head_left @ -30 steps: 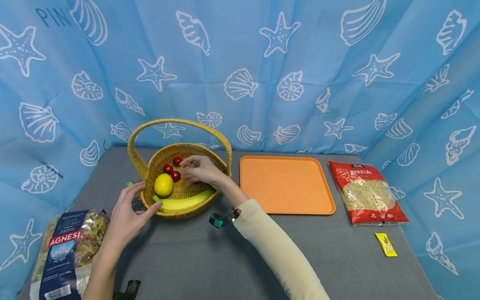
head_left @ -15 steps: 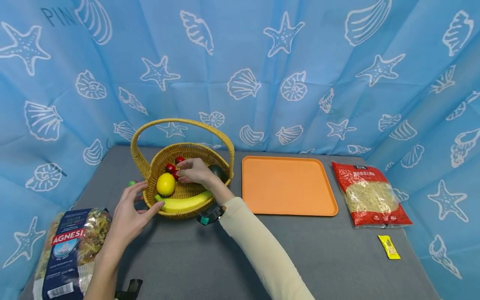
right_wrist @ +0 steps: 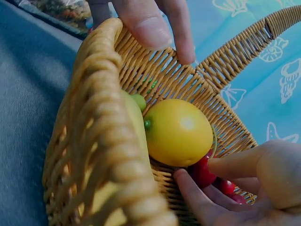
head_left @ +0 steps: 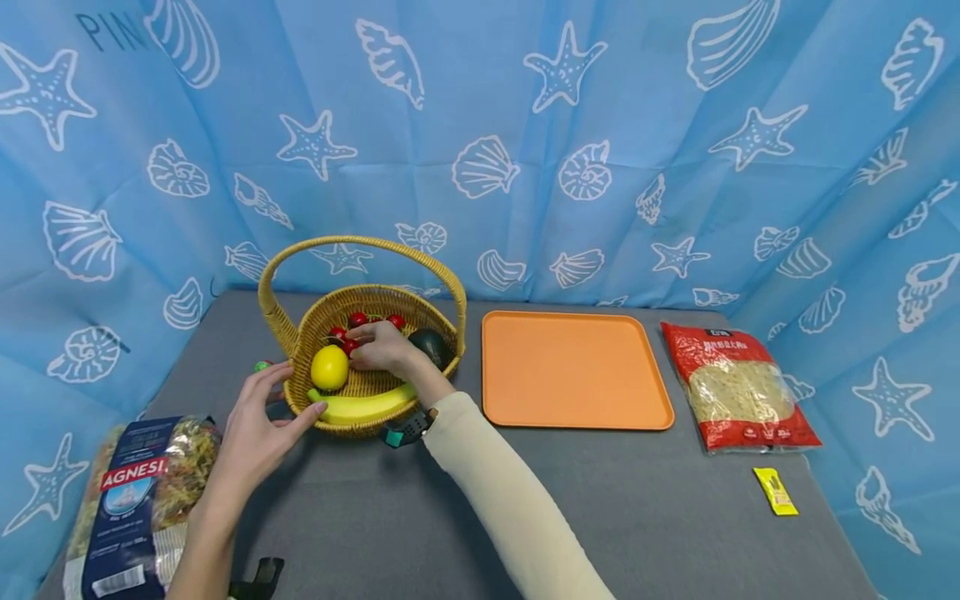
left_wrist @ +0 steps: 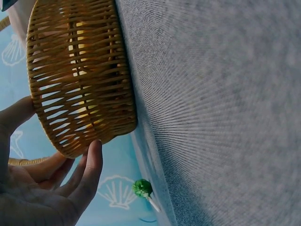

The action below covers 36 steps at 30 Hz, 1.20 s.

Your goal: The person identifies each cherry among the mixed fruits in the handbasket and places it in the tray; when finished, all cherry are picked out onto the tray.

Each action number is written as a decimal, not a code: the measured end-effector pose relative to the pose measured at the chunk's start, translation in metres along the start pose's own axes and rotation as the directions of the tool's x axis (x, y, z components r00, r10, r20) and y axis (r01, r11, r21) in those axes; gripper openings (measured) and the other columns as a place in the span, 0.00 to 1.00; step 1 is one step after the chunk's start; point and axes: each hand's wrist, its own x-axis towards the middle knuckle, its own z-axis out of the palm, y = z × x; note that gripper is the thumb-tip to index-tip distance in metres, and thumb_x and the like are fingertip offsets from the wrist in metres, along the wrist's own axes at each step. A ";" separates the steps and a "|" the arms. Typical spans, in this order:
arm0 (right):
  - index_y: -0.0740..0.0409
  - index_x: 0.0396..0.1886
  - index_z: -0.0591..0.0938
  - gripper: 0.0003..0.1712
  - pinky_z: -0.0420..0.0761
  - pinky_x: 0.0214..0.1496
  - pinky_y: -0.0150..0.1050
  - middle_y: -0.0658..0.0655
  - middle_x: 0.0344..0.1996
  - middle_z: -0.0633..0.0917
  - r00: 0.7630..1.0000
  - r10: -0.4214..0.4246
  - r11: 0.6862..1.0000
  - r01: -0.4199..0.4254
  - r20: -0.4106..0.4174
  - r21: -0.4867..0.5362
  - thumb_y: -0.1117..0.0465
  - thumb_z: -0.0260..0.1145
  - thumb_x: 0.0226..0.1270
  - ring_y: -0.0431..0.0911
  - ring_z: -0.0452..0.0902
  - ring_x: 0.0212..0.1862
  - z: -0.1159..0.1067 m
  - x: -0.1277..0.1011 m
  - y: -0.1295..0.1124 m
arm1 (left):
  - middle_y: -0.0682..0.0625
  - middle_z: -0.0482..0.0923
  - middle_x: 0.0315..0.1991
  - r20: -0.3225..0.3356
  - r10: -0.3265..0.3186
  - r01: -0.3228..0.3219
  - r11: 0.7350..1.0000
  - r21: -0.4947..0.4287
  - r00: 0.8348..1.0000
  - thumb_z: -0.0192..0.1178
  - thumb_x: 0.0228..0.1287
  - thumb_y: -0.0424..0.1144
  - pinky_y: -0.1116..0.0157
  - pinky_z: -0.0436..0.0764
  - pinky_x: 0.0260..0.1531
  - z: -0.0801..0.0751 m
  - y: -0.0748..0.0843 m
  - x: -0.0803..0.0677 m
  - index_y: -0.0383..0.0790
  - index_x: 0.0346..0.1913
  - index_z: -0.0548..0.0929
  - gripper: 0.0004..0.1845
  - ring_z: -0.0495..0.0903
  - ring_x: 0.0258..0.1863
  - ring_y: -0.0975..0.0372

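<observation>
A wicker basket (head_left: 367, 292) with a tall arched handle stands on the grey table. My left hand (head_left: 258, 425) grips its left side, thumb at the front rim and fingers against the outer wall. Inside lie a yellow lemon (head_left: 329, 367), a banana (head_left: 363, 407) along the front, a dark green avocado-like fruit (head_left: 431, 347) at the right and several red cherries (head_left: 357, 319). My right hand (head_left: 384, 346) reaches into the basket. In the right wrist view its thumb and fingers pinch a red cherry (right_wrist: 203, 172) beside the lemon, partly hidden by the fingers.
An orange tray (head_left: 577, 371) lies right of the basket. Beyond it are a red pasta bag (head_left: 738, 387) and a small yellow packet (head_left: 776, 491). An Agnesi pasta bag (head_left: 135, 508) lies at left. A green lollipop (left_wrist: 142, 188) sits behind the basket's left side.
My right hand has moved left inside the basket to the cherries beside the lemon. The dark fruit and a cherry at the back have come into sight. My left hand keeps its hold.
</observation>
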 end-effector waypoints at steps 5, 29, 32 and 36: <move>0.68 0.72 0.80 0.26 0.87 0.72 0.54 0.70 0.67 0.83 0.999 -0.002 1.000 0.002 -0.037 0.010 0.75 0.63 0.76 0.58 0.88 0.58 0.002 0.002 0.003 | 0.30 0.59 0.81 -0.001 -0.004 0.004 1.000 0.001 1.000 0.72 0.74 0.51 0.50 0.94 0.47 0.000 0.001 0.000 0.32 0.81 0.67 0.43 0.74 0.67 0.33; 0.61 0.68 0.83 0.21 0.92 0.64 0.51 0.60 0.59 0.87 0.973 -0.226 0.974 0.227 -0.044 0.012 0.64 0.69 0.79 0.48 0.93 0.47 -0.021 -0.053 -0.002 | 0.29 0.59 0.81 0.015 -0.015 0.015 1.000 0.002 1.000 0.73 0.73 0.53 0.54 0.94 0.46 -0.001 -0.001 0.001 0.33 0.81 0.66 0.45 0.75 0.67 0.33; 0.61 0.67 0.83 0.21 0.92 0.62 0.52 0.60 0.59 0.87 0.961 -0.277 0.961 0.277 -0.008 -0.011 0.62 0.70 0.79 0.42 0.92 0.44 -0.031 -0.072 -0.001 | 0.29 0.59 0.81 0.009 -0.013 0.013 1.000 0.004 1.000 0.73 0.72 0.53 0.54 0.94 0.46 -0.001 -0.001 0.001 0.33 0.81 0.67 0.45 0.75 0.67 0.33; 0.63 0.66 0.82 0.20 0.90 0.65 0.59 0.61 0.59 0.85 0.947 -0.317 0.948 0.316 0.059 0.030 0.63 0.69 0.79 0.54 0.93 0.49 -0.048 -0.100 0.005 | 0.29 0.60 0.80 -0.004 -0.008 0.008 1.000 0.007 1.000 0.73 0.72 0.52 0.53 0.94 0.46 -0.001 -0.001 0.001 0.32 0.80 0.67 0.44 0.75 0.66 0.33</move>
